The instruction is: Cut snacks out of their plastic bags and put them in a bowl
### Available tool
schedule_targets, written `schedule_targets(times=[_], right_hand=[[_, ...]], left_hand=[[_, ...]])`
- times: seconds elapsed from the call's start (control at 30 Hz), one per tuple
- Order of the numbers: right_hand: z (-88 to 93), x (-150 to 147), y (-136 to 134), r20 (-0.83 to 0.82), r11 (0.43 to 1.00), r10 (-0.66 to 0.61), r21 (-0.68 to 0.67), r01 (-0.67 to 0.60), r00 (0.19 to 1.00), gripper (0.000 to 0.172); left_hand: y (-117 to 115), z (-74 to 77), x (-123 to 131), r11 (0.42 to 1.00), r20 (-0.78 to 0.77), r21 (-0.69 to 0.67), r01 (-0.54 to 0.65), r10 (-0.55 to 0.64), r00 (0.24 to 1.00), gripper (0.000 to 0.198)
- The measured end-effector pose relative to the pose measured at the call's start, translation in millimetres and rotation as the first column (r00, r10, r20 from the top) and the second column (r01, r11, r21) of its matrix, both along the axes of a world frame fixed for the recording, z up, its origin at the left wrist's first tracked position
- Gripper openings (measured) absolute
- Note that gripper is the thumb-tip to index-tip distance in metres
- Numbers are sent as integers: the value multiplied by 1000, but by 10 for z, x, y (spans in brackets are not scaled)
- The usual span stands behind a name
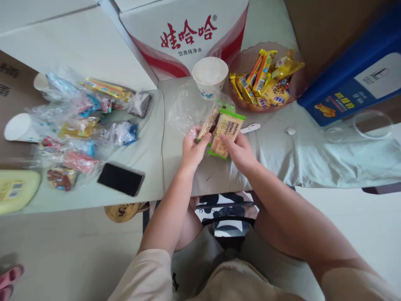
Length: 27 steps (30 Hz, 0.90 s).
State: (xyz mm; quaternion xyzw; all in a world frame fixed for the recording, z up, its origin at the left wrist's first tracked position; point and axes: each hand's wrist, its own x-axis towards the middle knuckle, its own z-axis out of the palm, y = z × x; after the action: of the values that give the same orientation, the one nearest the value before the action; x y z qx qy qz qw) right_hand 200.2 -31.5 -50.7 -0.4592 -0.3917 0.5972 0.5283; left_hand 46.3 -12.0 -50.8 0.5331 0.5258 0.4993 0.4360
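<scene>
My left hand grips a clear plastic bag by its near edge, together with a slim snack packet at the bag's mouth. My right hand is closed on a green-edged cracker packet, held right beside the slim one. Both hands hover just above the grey-green cloth covering the low table. A white paper cup stands just beyond the bag.
A pink glass bowl of yellow snack packets sits at the back right, next to a blue box. A heap of bagged snacks, a black phone and another cup lie left. A white carton stands behind.
</scene>
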Motion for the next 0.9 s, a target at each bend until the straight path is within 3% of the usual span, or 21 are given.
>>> schedule_targets(times=[0.2, 0.3, 0.4, 0.5, 0.63, 0.73, 0.83, 0.9], right_hand=[[-52, -80, 71, -20, 992, -115, 47, 116, 993, 47], [-51, -126, 123, -130, 996, -87, -32, 84, 988, 46], [-38, -133, 180, -234, 985, -150, -114, 126, 961, 45], [-16, -90, 205, -311, 981, -167, -148, 126, 936, 42], [16, -22, 141, -352, 987, -69, -160, 13, 933, 46], [16, -8, 67, -283, 992, 13, -116, -48, 959, 52], [2, -19, 22, -115, 999, 32, -19, -34, 993, 54], [3, -25, 11, 5, 998, 34, 53, -34, 999, 53]], left_hand=[[-61, 4, -73, 986, 45, 47, 158, -160, 986, 44], [-43, 14, -179, 966, 89, 10, 259, -259, 962, 47], [3, 63, -323, 937, 165, 12, 348, -345, 924, 42], [20, 166, -423, 941, 331, 30, 336, -326, 885, 26], [-23, 279, -397, 925, 487, -197, 326, -197, 851, 17], [-52, 274, -302, 915, 449, -273, 296, -151, 881, 38], [-60, 225, -209, 910, 415, -232, 345, -228, 881, 60], [-57, 180, -165, 903, 412, -228, 365, -250, 876, 62]])
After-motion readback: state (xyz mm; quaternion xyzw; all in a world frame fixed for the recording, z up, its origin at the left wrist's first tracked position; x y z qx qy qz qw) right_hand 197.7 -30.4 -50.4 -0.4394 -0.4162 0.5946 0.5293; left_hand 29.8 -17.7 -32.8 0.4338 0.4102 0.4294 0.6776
